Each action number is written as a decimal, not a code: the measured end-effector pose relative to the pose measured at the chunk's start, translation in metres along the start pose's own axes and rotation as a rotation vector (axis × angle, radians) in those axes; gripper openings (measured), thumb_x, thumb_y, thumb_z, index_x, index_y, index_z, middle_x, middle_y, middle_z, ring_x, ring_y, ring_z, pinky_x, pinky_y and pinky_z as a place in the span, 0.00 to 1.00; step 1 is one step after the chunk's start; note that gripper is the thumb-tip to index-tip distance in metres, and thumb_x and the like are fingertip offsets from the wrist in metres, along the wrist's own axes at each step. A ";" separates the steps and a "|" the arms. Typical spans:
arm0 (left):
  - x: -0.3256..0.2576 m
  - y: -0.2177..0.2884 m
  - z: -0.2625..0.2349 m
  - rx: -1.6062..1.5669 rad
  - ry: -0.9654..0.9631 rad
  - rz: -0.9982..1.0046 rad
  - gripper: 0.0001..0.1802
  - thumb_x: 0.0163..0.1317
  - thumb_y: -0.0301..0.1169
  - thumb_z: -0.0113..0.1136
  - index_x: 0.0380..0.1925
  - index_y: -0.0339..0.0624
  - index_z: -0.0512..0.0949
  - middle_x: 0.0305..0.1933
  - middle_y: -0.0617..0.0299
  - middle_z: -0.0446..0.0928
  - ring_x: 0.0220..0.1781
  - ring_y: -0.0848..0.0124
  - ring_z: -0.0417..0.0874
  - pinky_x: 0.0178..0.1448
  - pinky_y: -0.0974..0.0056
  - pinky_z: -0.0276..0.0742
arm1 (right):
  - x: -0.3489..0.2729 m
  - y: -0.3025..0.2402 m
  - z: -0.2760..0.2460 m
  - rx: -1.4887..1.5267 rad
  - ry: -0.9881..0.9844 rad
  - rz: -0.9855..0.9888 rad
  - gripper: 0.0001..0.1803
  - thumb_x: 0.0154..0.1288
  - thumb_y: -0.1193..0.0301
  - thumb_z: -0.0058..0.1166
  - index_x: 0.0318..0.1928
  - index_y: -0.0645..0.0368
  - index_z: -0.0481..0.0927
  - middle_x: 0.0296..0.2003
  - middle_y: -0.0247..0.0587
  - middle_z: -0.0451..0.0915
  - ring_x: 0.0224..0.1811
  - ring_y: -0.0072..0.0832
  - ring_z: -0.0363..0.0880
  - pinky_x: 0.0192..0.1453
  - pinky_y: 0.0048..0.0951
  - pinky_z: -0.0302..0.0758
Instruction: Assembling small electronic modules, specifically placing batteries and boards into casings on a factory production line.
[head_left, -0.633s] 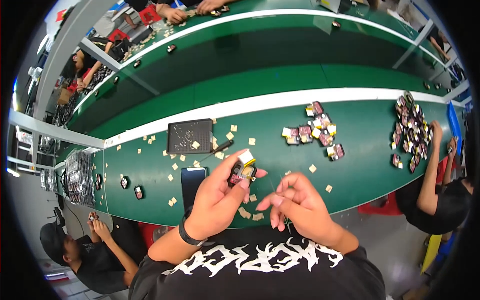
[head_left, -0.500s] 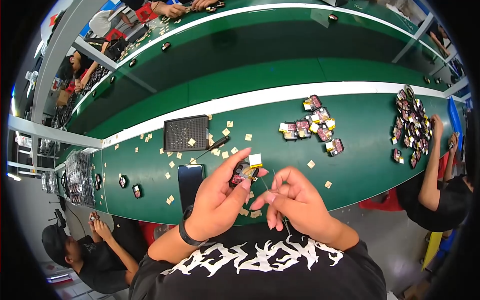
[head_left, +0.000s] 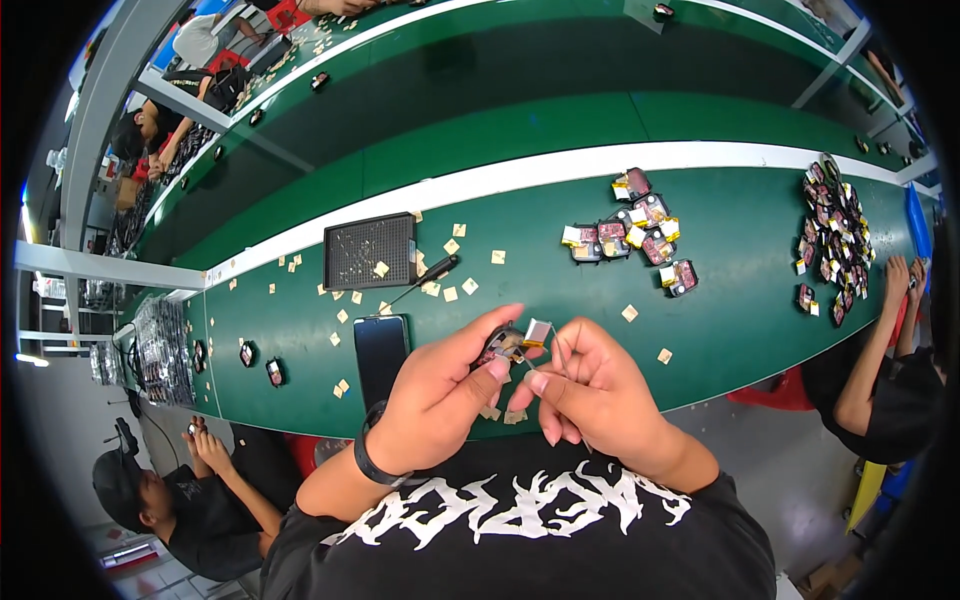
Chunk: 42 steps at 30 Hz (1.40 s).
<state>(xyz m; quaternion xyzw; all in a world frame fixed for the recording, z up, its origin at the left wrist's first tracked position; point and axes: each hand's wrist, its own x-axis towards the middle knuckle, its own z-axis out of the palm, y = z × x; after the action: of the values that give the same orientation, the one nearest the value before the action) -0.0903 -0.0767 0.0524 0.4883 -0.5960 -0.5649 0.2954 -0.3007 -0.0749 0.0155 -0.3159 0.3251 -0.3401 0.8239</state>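
Observation:
My left hand (head_left: 436,392) is closed around a small black device housing (head_left: 500,345), thumb in front and fingers behind. A silver pouch battery (head_left: 538,331) with a yellow taped edge sticks out of the housing's right side. In my right hand (head_left: 606,392) is a pair of thin metal tweezers (head_left: 557,346), pinched between thumb and fingers. Their prongs are close beside the battery and the housing; whether they touch is too small to tell. Part of the housing is hidden by my left fingers.
Left of my hands lie a dark phone (head_left: 382,350), a black screwdriver (head_left: 436,268) and a black tray (head_left: 369,252). Small beige squares (head_left: 498,257) are scattered about. Housings with batteries (head_left: 650,236) are grouped rightward, with a bigger pile (head_left: 832,240) near a co-worker's arm (head_left: 868,345).
The housing in my left hand has tilted, and its battery has swung down to the right. My right hand has brought the tweezers closer to it.

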 end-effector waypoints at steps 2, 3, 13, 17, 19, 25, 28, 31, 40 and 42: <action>0.001 0.002 -0.001 -0.203 -0.041 -0.148 0.27 0.76 0.27 0.52 0.73 0.35 0.67 0.46 0.62 0.84 0.34 0.79 0.76 0.41 0.71 0.75 | -0.002 -0.001 -0.001 -0.073 0.006 -0.005 0.09 0.78 0.78 0.49 0.45 0.57 0.61 0.38 0.49 0.86 0.22 0.19 0.78 0.22 0.20 0.72; 0.001 0.000 -0.003 -0.208 -0.040 -0.152 0.27 0.76 0.27 0.52 0.73 0.35 0.67 0.46 0.62 0.84 0.34 0.79 0.76 0.41 0.71 0.75 | -0.002 -0.002 -0.001 -0.073 0.007 0.000 0.09 0.78 0.78 0.49 0.45 0.57 0.61 0.38 0.49 0.86 0.22 0.19 0.78 0.22 0.20 0.72; 0.001 -0.004 -0.002 -0.450 -0.070 -0.287 0.24 0.76 0.26 0.52 0.71 0.35 0.70 0.35 0.68 0.77 0.30 0.82 0.71 0.35 0.73 0.71 | -0.008 0.012 -0.015 -0.173 0.267 -0.280 0.15 0.72 0.80 0.59 0.54 0.60 0.70 0.32 0.34 0.82 0.29 0.13 0.77 0.33 0.18 0.71; -0.002 -0.007 0.004 -0.196 -0.056 -0.203 0.24 0.76 0.25 0.51 0.70 0.33 0.70 0.36 0.67 0.77 0.30 0.82 0.70 0.36 0.73 0.70 | 0.000 0.010 -0.003 -0.198 0.210 -0.312 0.13 0.72 0.77 0.63 0.54 0.64 0.78 0.27 0.26 0.78 0.27 0.09 0.70 0.30 0.17 0.64; -0.002 -0.008 0.003 -0.114 -0.042 -0.160 0.22 0.76 0.25 0.52 0.68 0.34 0.72 0.35 0.69 0.76 0.30 0.83 0.71 0.36 0.73 0.70 | 0.005 0.008 -0.003 -0.303 0.259 -0.155 0.07 0.71 0.75 0.65 0.45 0.65 0.82 0.27 0.24 0.79 0.27 0.07 0.70 0.29 0.16 0.65; 0.000 -0.011 0.008 -0.020 0.011 -0.109 0.18 0.73 0.23 0.52 0.60 0.35 0.78 0.31 0.63 0.78 0.28 0.79 0.73 0.35 0.70 0.72 | 0.001 0.018 0.000 -0.340 0.273 -0.253 0.05 0.69 0.82 0.63 0.43 0.67 0.81 0.33 0.34 0.84 0.31 0.10 0.78 0.32 0.15 0.71; 0.000 -0.017 0.007 -0.049 -0.007 -0.152 0.19 0.74 0.23 0.52 0.62 0.37 0.77 0.32 0.66 0.78 0.28 0.81 0.73 0.35 0.72 0.73 | 0.000 0.021 0.000 -0.425 0.267 -0.285 0.06 0.67 0.84 0.65 0.42 0.67 0.81 0.31 0.32 0.83 0.29 0.08 0.75 0.29 0.15 0.67; 0.000 -0.015 0.007 -0.017 -0.038 -0.100 0.21 0.73 0.23 0.51 0.65 0.39 0.76 0.33 0.69 0.77 0.29 0.82 0.73 0.36 0.73 0.74 | 0.001 0.021 0.003 -0.476 0.309 -0.313 0.05 0.65 0.80 0.68 0.40 0.67 0.84 0.27 0.30 0.81 0.25 0.08 0.71 0.26 0.17 0.64; 0.000 -0.016 0.000 0.023 -0.146 0.002 0.26 0.71 0.21 0.50 0.70 0.32 0.68 0.37 0.56 0.80 0.30 0.68 0.78 0.38 0.64 0.76 | 0.007 0.019 0.004 -0.610 0.377 -0.356 0.06 0.63 0.76 0.71 0.35 0.67 0.88 0.24 0.31 0.79 0.24 0.12 0.69 0.26 0.22 0.64; 0.001 -0.017 0.000 0.022 -0.163 0.006 0.27 0.71 0.22 0.50 0.70 0.31 0.67 0.36 0.55 0.80 0.30 0.66 0.79 0.38 0.63 0.76 | 0.007 0.024 0.004 -0.556 0.413 -0.344 0.06 0.63 0.76 0.71 0.33 0.66 0.88 0.24 0.30 0.77 0.24 0.11 0.68 0.26 0.22 0.63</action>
<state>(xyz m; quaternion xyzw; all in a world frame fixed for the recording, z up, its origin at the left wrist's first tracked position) -0.0861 -0.0757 0.0360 0.4420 -0.6256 -0.5955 0.2422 -0.2855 -0.0654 -0.0023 -0.5020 0.5065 -0.4286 0.5548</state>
